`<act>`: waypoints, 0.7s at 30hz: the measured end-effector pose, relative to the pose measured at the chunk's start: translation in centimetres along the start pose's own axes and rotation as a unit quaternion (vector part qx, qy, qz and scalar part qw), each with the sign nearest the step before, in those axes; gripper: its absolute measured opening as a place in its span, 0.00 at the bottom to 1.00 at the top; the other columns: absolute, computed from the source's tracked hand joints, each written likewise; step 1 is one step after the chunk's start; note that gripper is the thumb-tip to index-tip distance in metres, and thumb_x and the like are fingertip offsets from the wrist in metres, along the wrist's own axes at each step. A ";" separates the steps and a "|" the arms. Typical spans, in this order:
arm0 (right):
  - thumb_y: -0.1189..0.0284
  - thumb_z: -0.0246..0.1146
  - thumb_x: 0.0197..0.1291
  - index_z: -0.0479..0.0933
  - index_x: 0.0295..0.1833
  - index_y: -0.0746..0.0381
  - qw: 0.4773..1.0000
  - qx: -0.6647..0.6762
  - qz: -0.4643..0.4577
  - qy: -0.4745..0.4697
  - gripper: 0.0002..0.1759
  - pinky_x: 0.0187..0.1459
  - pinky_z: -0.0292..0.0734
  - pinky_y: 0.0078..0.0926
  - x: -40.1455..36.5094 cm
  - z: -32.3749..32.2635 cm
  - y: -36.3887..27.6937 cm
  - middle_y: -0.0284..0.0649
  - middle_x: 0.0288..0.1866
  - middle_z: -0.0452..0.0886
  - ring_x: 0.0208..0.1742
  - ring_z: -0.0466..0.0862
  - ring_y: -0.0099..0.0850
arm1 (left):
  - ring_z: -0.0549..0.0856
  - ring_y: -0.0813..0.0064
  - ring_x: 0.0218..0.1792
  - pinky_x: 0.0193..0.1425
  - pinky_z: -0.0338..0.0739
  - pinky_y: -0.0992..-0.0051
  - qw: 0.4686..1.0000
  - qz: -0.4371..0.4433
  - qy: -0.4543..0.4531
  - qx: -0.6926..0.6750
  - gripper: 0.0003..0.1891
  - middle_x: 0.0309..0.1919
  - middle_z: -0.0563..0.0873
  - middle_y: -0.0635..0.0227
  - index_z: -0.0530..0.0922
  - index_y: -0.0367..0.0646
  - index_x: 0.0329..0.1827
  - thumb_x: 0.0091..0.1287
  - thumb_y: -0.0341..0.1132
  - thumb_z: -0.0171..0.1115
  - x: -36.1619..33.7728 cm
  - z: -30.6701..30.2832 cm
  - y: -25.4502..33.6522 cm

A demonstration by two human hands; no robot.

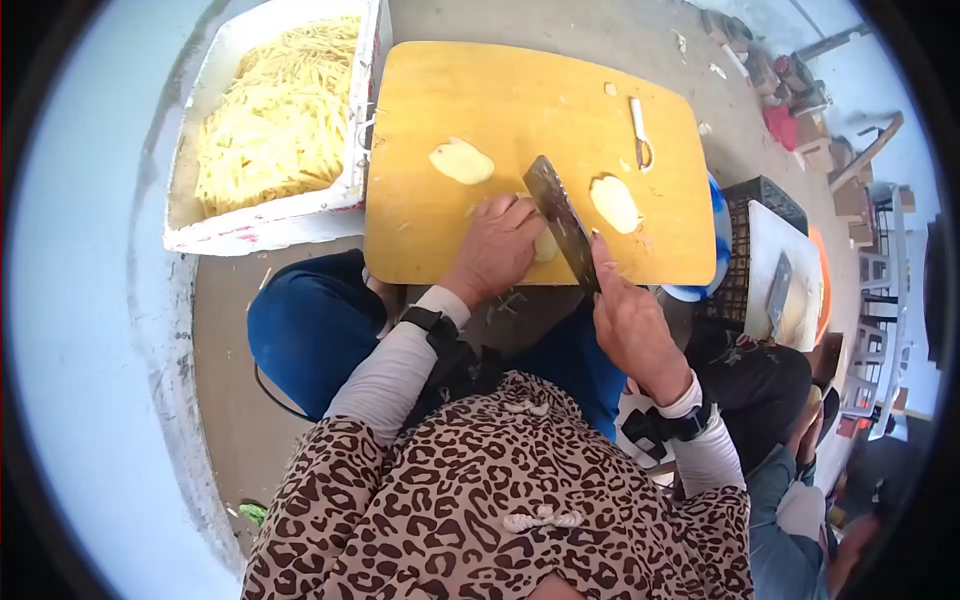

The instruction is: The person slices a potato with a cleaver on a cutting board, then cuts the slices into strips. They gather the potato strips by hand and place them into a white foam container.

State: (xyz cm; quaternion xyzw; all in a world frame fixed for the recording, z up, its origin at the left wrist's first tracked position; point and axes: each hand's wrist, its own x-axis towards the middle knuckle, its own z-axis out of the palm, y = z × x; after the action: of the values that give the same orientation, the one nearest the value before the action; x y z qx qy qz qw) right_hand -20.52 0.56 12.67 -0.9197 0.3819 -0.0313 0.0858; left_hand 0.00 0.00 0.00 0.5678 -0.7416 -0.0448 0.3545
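My right hand (640,335) grips a cleaver (563,220), its blade slanting up and to the left over the yellow table top (480,90). Beside the blade, my left hand (497,245) has its fingers curled down on a potato (545,243), mostly hidden under the hand and behind the cleaver. One pale potato piece (461,160) lies up and left of my left hand. To the right of the blade is another flat potato piece (615,204). A white-handled peeler (640,130) rests near the upper right of the table top.
A white foam box (210,232) full of shredded potato stands at the left, against the table. At the right are a black crate (775,200), a white board (795,255) and a second knife (780,290). Another person (790,500) sits at lower right.
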 end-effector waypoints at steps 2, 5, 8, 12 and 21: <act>0.82 0.58 0.57 0.54 0.77 0.70 0.999 0.034 -0.013 -0.007 0.41 0.33 0.79 0.40 0.0 -0.7 -0.6 0.53 0.32 0.82 0.30 0.84 0.47 | 0.76 0.61 0.53 0.56 0.71 0.60 1.000 -0.006 -0.013 -0.006 0.17 0.50 0.79 0.67 0.81 0.46 0.49 0.55 0.29 0.61 -0.2 -0.6 0.2; 0.82 0.57 0.57 0.53 0.78 0.70 0.999 0.044 -0.012 -0.014 0.41 0.32 0.78 0.42 0.9 -0.3 0.2 0.52 0.27 0.81 0.28 0.83 0.47 | 0.76 0.62 0.54 0.56 0.70 0.61 1.000 -0.008 -0.002 -0.010 0.12 0.48 0.80 0.66 0.80 0.47 0.44 0.57 0.33 0.59 0.5 0.3 0.1; 0.81 0.58 0.58 0.53 0.78 0.70 0.998 0.066 0.020 0.000 0.41 0.32 0.78 0.44 1.3 3.1 1.0 0.53 0.24 0.80 0.26 0.83 0.48 | 0.76 0.62 0.53 0.56 0.70 0.61 1.000 -0.013 -0.021 -0.004 0.12 0.47 0.80 0.66 0.81 0.47 0.43 0.56 0.32 0.59 0.4 -0.3 0.3; 0.80 0.57 0.59 0.52 0.78 0.70 0.995 0.068 0.047 0.056 0.41 0.31 0.78 0.45 1.3 5.6 1.9 0.53 0.23 0.79 0.25 0.82 0.49 | 0.77 0.62 0.52 0.55 0.71 0.61 1.000 -0.002 -0.001 0.009 0.11 0.47 0.80 0.66 0.81 0.46 0.43 0.56 0.32 0.59 0.3 -0.2 0.3; 0.81 0.55 0.60 0.54 0.76 0.73 0.996 0.061 0.017 0.061 0.37 0.33 0.78 0.44 0.7 1.1 1.1 0.58 0.26 0.80 0.27 0.83 0.51 | 0.75 0.63 0.55 0.56 0.71 0.61 1.000 0.006 0.003 0.016 0.13 0.51 0.79 0.67 0.80 0.46 0.46 0.57 0.31 0.59 0.2 0.1 0.2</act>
State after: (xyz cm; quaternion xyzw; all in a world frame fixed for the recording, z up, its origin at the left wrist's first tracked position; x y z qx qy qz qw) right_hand -20.67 -0.58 11.34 -0.9025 0.3993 -0.1094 0.1183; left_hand -0.25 -0.18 0.12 0.5693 -0.7446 -0.0289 0.3473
